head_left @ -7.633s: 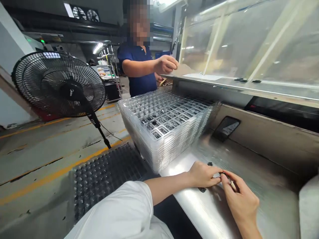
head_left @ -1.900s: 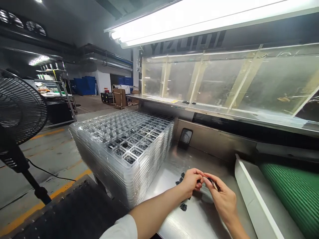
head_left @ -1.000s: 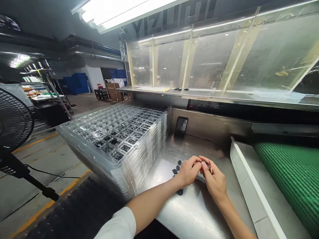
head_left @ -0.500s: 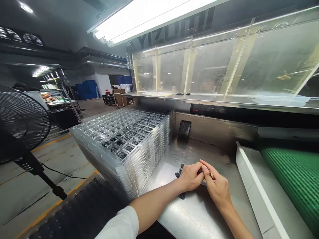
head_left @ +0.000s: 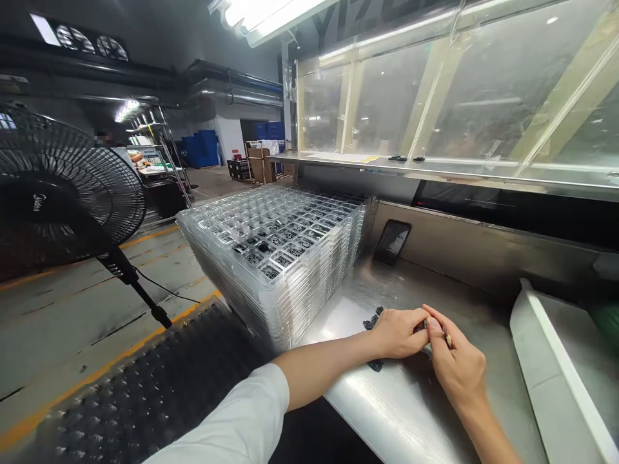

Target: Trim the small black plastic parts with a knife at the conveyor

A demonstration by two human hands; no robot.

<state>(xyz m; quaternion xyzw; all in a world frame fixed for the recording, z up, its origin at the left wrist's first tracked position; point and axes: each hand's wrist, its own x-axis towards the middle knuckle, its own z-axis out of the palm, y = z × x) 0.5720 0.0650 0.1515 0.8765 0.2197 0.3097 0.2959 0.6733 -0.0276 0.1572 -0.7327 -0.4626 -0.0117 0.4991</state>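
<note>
My left hand (head_left: 400, 332) and my right hand (head_left: 458, 361) meet fingertip to fingertip above the metal bench. Both have their fingers closed. Between them shows a sliver of a small dark part (head_left: 420, 327), mostly covered by the fingers. A short brassy end of a thin object (head_left: 449, 340) sticks out of my right fist; the rest is hidden. Beside and partly behind my left hand, several small black parts (head_left: 371, 322) lie on the bench, with another black part (head_left: 375, 365) under the wrist.
A tall stack of clear plastic trays (head_left: 290, 303), black parts in its top pockets, stands on the left. A phone (head_left: 393, 240) leans against the metal bench's (head_left: 367, 409) back wall. A white divider (head_left: 546, 361) runs along the right. At far left is a black fan (head_left: 72, 200).
The view has turned to the left, so the trays, phone and bench appear further right. My hands stay joined in nearly the same pose.
</note>
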